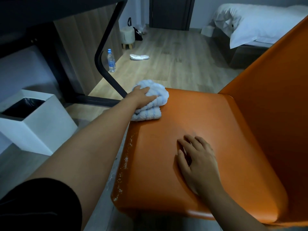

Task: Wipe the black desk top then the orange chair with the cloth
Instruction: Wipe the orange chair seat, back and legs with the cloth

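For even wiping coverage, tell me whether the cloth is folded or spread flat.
Folded: the cloth lies in thick stacked layers under the left hand on the orange chair.

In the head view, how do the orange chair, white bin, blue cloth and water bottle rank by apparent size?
Largest to smallest:
1. orange chair
2. white bin
3. blue cloth
4. water bottle
The bottle stands farther from the camera, so it may only look smaller than the cloth.

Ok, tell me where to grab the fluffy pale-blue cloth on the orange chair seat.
Probably bunch its thick folded middle from above: the pale-blue cloth lies flat on the orange chair seat under the flat left hand, so curling those fingers suffices.
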`<action>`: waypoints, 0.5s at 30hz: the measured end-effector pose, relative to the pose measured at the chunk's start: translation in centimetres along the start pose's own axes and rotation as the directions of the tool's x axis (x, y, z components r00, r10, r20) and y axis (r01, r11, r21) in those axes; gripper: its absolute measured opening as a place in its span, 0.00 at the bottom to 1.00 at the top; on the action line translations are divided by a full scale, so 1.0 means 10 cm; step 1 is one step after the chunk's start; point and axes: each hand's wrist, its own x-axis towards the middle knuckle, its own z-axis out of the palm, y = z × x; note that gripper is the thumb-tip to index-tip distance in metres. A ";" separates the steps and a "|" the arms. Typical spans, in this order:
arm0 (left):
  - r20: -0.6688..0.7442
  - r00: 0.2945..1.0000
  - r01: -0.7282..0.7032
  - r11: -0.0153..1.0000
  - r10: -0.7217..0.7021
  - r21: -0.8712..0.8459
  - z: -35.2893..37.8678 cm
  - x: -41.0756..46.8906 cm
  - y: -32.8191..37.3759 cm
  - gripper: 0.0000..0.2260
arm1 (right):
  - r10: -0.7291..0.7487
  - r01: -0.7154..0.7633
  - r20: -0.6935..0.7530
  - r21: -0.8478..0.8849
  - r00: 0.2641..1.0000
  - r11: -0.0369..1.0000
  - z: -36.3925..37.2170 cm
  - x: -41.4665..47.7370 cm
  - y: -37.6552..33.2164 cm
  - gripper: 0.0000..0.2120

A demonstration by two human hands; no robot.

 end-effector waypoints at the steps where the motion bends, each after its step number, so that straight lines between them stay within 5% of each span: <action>1: -0.007 1.000 -0.018 1.000 0.018 0.016 0.00 0.01 0.02 0.22 | 0.000 0.000 -0.004 -0.001 1.000 1.000 0.00 0.00 0.00 0.23; 15: -0.052 0.999 -0.012 0.994 0.007 -0.112 0.09 -0.29 -0.09 0.17 | -0.008 0.008 0.008 -0.012 1.000 1.000 -0.02 0.01 -0.03 0.25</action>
